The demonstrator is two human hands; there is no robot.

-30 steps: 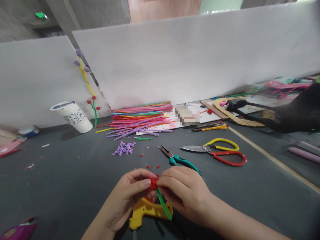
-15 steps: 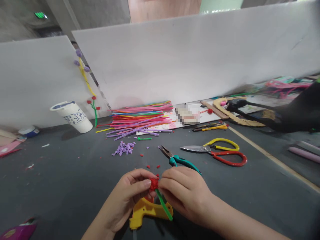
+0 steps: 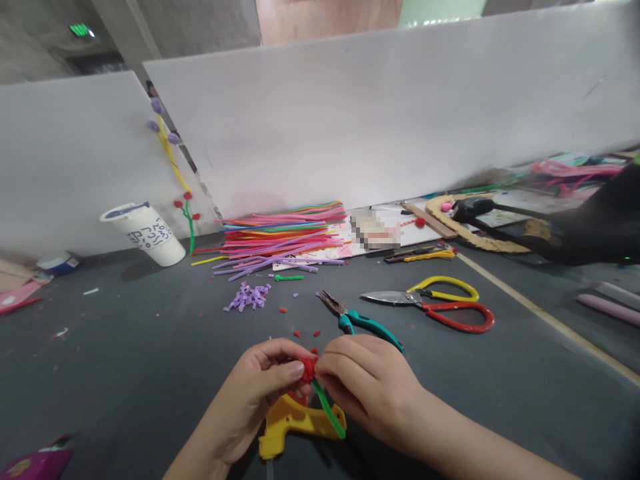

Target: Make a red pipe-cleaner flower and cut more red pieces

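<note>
Low at the centre of our view, above a dark grey worktop (image 3: 150, 360), both bare hands meet at one small object. Our left hand (image 3: 267, 377) is pinched around a small, round, fuzzy red ball (image 3: 309, 369), its thumb on the near side and its index finger arched over the top. Our right hand (image 3: 373, 373) is curled, fingers drawn together, their tips touching the ball's right side; its thumb is hidden, so we cannot tell whether it grips anything. The ball sits between the two sets of fingertips. From beneath it a straight, fuzzy green stem (image 3: 329, 408) slants down to the right, its lower end in front of a yellow plastic glue gun (image 3: 300, 423) below the hands. Just beyond the fingers we see small red fuzzy snippets (image 3: 297, 334), and farther off to the left a loose heap of short purple pieces (image 3: 249, 297). Teal-handled metal pliers (image 3: 371, 325) lie just behind the right hand; to their right rest large scissors (image 3: 423, 300) with one yellow and one red handle.
</note>
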